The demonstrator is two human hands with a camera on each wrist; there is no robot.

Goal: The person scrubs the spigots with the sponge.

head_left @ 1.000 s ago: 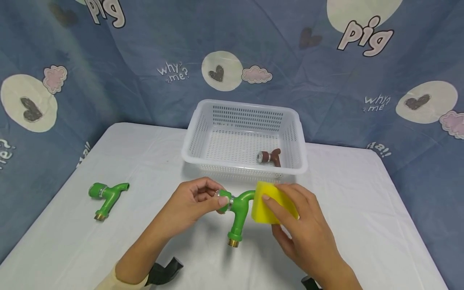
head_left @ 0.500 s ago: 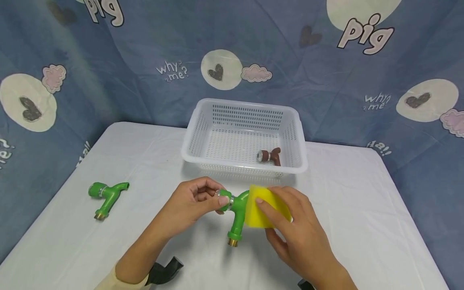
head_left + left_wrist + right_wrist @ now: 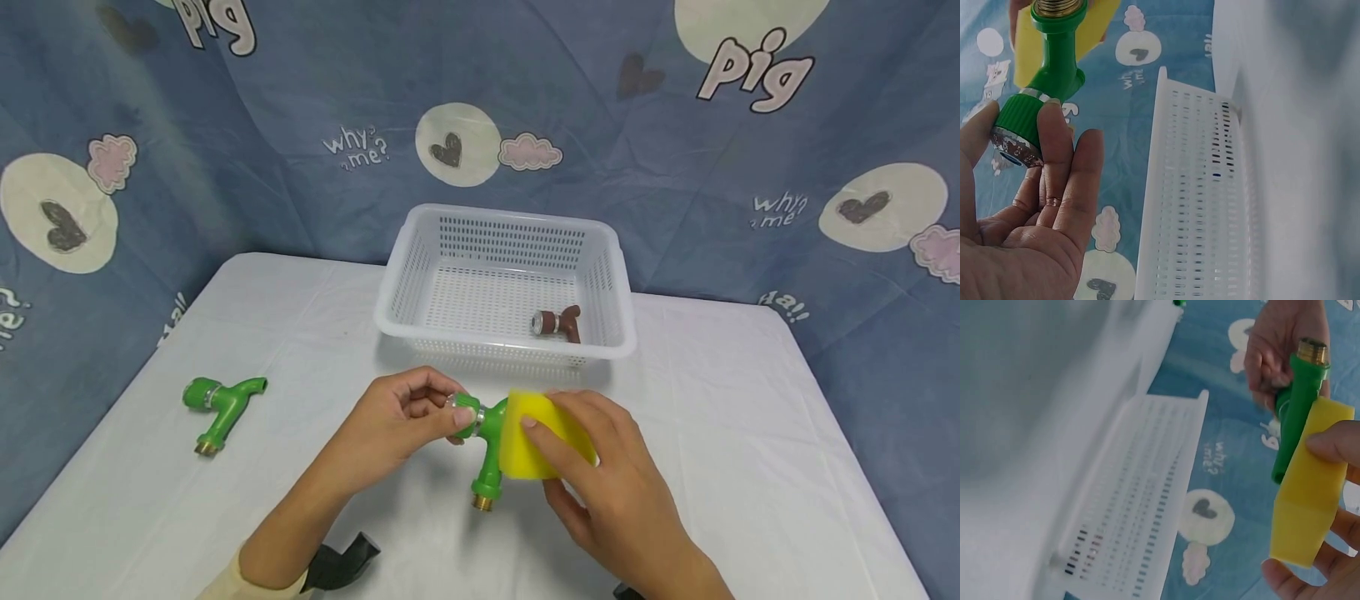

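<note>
My left hand (image 3: 405, 421) pinches a green faucet (image 3: 490, 454) by its ribbed green handle, thumb on one side and fingers on the other. The faucet is off the table, its brass threaded end pointing down toward me in the head view. In my right hand (image 3: 615, 479) is a yellow sponge (image 3: 521, 458), held between thumb and fingers. The sponge lies against the faucet's spout side and hides the spout in the head view. From the right wrist, the sponge (image 3: 1304, 512) looks slightly bent alongside the green body (image 3: 1297, 412). Scuffed metal shows at the handle's end (image 3: 1015, 147).
Behind the hands stands a white perforated basket (image 3: 405, 329) with a brown faucet (image 3: 567, 323) inside. A second green faucet (image 3: 228, 408) lies on the white table (image 3: 750, 433) at left. A black curved piece (image 3: 345, 562) shows at my left wrist. Patterned blue cloth (image 3: 300, 208) hangs behind.
My right hand has moved the sponge left and slightly toward me along the faucet, covering the spout that showed a second ago. My left hand and the faucet have hardly moved.
</note>
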